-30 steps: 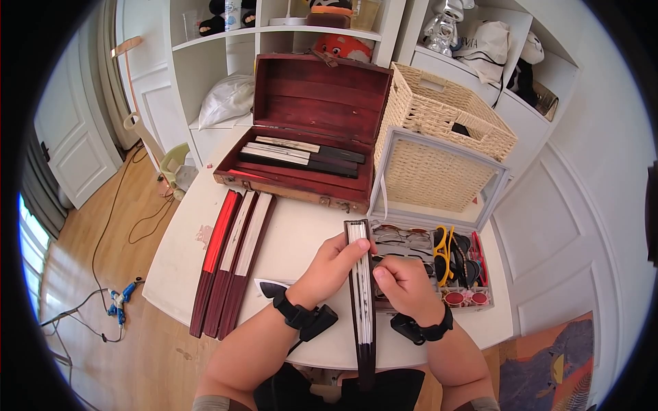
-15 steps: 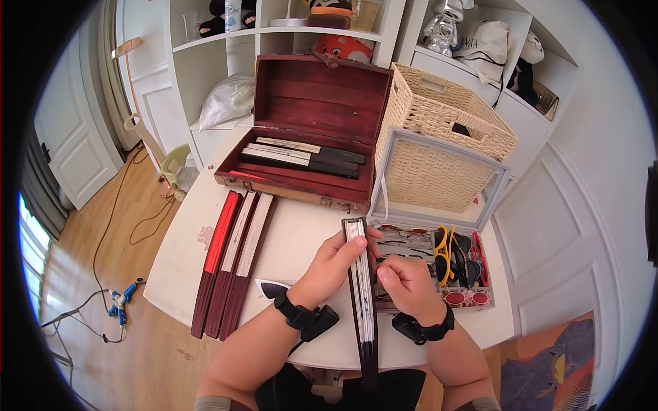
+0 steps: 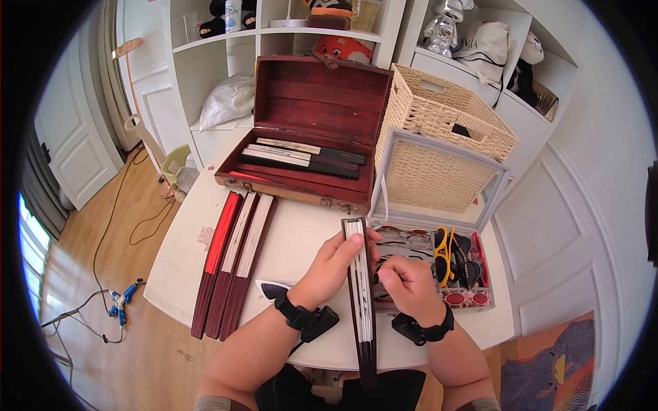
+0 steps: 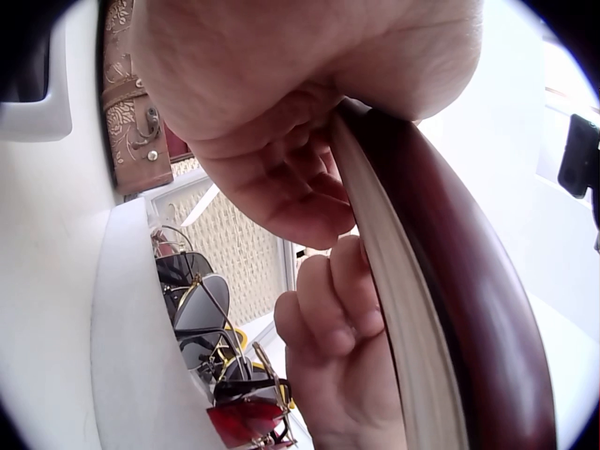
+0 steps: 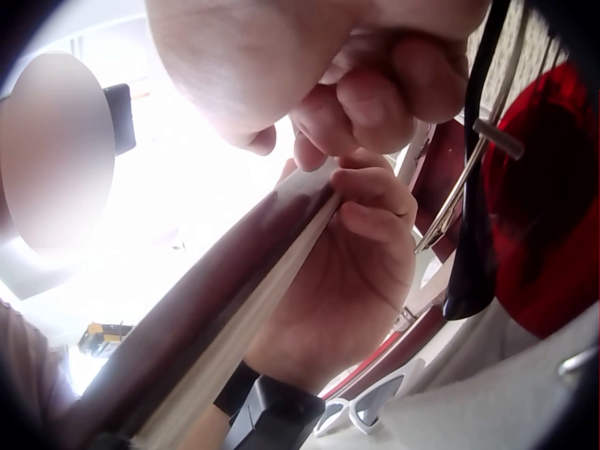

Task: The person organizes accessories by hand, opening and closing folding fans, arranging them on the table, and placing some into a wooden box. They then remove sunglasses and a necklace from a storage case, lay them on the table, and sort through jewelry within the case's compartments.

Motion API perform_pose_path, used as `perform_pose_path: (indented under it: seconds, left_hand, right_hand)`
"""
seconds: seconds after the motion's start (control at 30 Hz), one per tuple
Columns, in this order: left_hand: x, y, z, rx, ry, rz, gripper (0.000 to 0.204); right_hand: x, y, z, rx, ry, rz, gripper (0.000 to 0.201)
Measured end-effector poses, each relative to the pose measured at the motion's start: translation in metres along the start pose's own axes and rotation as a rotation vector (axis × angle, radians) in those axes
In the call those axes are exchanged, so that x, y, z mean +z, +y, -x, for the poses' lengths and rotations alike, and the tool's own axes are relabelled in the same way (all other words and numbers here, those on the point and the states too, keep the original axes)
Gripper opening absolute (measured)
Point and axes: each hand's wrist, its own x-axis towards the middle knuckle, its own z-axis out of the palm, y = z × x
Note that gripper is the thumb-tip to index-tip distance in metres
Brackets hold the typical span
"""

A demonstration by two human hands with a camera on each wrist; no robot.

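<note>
A folded fan with dark red guards and pale leaves (image 3: 361,294) stands lengthwise in front of the body. My left hand (image 3: 330,266) grips its upper part, thumb on the pale folds and fingertips showing past the far side. Just right of the fan is my right hand (image 3: 413,291), its fingers curled, with nothing seen in them. The right wrist view has those curled fingers (image 5: 370,108) close to the fan's upper end; whether they touch it I cannot tell. In the left wrist view, the dark glossy guard (image 4: 469,281) curves down past the right hand (image 4: 342,347).
Three folded fans (image 3: 226,267) lie side by side at the left. Behind them an open red chest (image 3: 295,190) holds several fans. A sunglasses case (image 3: 439,299) with its clear lid raised stands at the right, before a woven basket (image 3: 439,103). White sunglasses (image 3: 272,289) lie by my left wrist.
The held fan's upper end has shifted slightly left. My right hand has moved a little away from its edge, and more of my left fingertips shows beyond the fan.
</note>
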Motion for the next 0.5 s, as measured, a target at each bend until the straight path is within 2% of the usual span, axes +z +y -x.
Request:
perform_pose_path:
  seconds: [0.07,0.13,0.17,0.23,0.3,0.37,0.4,0.47,0.5]
  left_hand:
    - [0.001,0.002,0.000,-0.011,0.002,0.015,0.042]
    - [0.003,0.002,0.000,-0.021,0.018,-0.003,0.053]
    - [0.003,0.002,0.000,-0.020,0.019,-0.003,0.053]
    - [0.003,0.001,0.000,-0.013,0.033,-0.014,0.054]
    - [0.002,-0.001,-0.001,-0.007,0.030,-0.018,0.054]
    - [0.002,-0.001,-0.001,-0.004,0.027,-0.022,0.055]
    - [0.002,0.000,-0.001,-0.006,0.028,-0.021,0.055]
    - [0.002,0.000,-0.001,-0.006,0.031,-0.021,0.055]
    - [0.003,-0.001,-0.001,-0.007,0.037,-0.017,0.055]
  right_hand:
    - [-0.001,0.002,0.002,-0.007,0.035,-0.012,0.026]
    - [-0.002,0.009,0.005,-0.112,0.159,-0.066,0.019]
    - [-0.002,0.012,0.006,-0.113,0.159,-0.066,0.019]
    - [-0.003,0.016,0.009,-0.179,0.281,-0.167,0.019]
    - [-0.004,0.020,0.010,-0.187,0.297,-0.235,0.020]
    - [-0.004,0.022,0.009,-0.329,0.339,-0.331,0.021]
    - [-0.003,0.024,0.008,-0.327,0.340,-0.331,0.021]
    - [-0.002,0.026,0.005,-0.502,0.386,-0.357,0.017]
    - [-0.003,0.025,0.004,-0.502,0.386,-0.358,0.017]
